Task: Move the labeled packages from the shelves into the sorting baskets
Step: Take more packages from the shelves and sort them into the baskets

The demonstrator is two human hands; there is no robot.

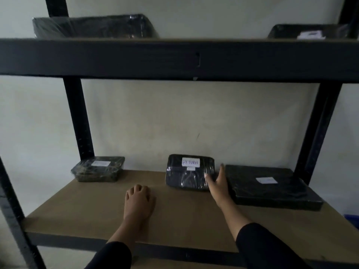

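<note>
The shelf board (97, 206) is showing a plain tan brown, framed by black metal uprights (77, 117) and a black crossbeam (136, 57). The middle package (189, 172) is gleaming black under clear wrap, its white label (190, 162) reading RETURN in dark ink. The left package (99, 168) is looking dark, perhaps greenish, and the flat right package (270, 186) is showing matte black; both are wearing white labels. Black sleeves (262, 247) are covering both arms. The wall (174, 117) is appearing pale grey-white.
</note>
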